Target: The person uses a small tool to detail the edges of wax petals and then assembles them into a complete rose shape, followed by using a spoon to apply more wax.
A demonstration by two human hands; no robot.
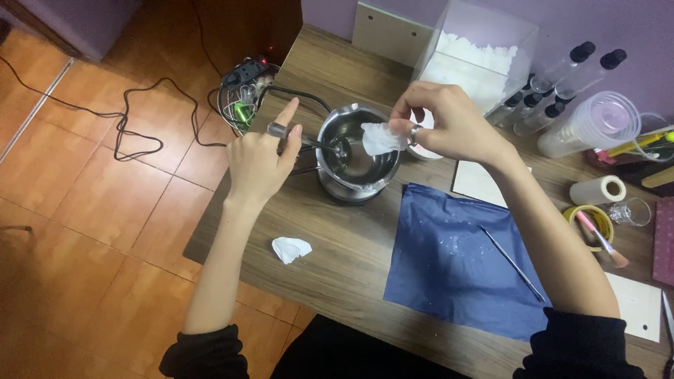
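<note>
Two bare hands meet over a steel pot [357,156]. The left hand [261,160] grips the pot's handle [309,143], forefinger pointing up (a ring shows on one finger). The right hand [449,125] pinches a white wad [380,137] between thumb and fingertips, just above the pot's rim. Near the left wrist lies a crumpled white scrap [290,248]. Under the right forearm spreads a blue cloth [449,260] bearing a thin metal rod [512,263].
</note>
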